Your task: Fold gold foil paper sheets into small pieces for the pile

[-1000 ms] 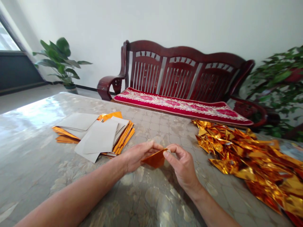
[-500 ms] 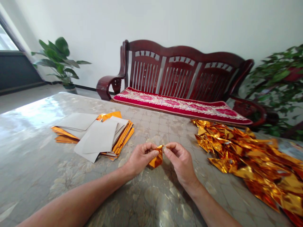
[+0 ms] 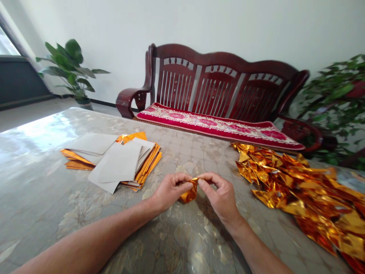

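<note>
My left hand (image 3: pixel 169 190) and my right hand (image 3: pixel 220 196) meet over the middle of the marbled table (image 3: pixel 42 198). Between their fingertips they pinch one small folded piece of gold foil paper (image 3: pixel 190 193), held just above the tabletop. To the left lies a stack of flat sheets (image 3: pixel 114 161), grey backs up with gold edges showing. On the right is a heap of folded gold foil pieces (image 3: pixel 302 194).
Beyond the table's far edge stands a dark wooden bench (image 3: pixel 216 87) with a red cushion (image 3: pixel 219 127). A potted plant (image 3: pixel 71 68) is at the back left, and leafy plants (image 3: pixel 339 102) at the right.
The flat orange-gold sheet held between both hands has been folded inward into a smaller, crumpled shape. The hands have come closer together. The view has shifted slightly.
</note>
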A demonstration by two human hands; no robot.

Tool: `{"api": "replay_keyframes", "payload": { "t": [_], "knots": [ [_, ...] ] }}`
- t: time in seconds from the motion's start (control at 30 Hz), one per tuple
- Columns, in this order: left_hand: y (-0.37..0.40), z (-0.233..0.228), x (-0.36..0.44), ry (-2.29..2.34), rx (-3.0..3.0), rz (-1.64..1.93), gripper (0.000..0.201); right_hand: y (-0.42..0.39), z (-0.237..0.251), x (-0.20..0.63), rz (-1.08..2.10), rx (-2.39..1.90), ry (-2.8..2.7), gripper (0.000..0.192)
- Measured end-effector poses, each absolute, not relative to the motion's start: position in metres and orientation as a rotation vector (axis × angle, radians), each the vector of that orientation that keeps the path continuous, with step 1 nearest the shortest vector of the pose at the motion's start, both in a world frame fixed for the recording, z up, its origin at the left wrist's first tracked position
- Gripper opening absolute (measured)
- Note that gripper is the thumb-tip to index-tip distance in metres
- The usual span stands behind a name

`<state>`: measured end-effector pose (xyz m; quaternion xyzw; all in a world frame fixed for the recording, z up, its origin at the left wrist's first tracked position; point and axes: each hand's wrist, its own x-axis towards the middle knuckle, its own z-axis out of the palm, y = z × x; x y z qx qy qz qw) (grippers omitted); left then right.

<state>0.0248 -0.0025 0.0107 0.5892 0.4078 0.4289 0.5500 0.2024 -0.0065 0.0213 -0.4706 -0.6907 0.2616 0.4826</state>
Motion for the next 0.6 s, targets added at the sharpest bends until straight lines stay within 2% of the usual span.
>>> {"api": "replay_keyframes", "payload": {
  "t": [0.17, 0.6],
  "knots": [
    [-0.0024, 0.008, 0.0237, 1.022, 1.579, 1.036, 0.017, -0.0061, 0.0233, 0.2025, 0.708, -1.139, -1.69, 0.014],
    [-0.0032, 0.0048, 0.0228, 1.123, 1.742, 0.991, 0.017, -0.0058, 0.0255, 0.2044, 0.708, -1.138, -1.752, 0.013]
  ]
}}
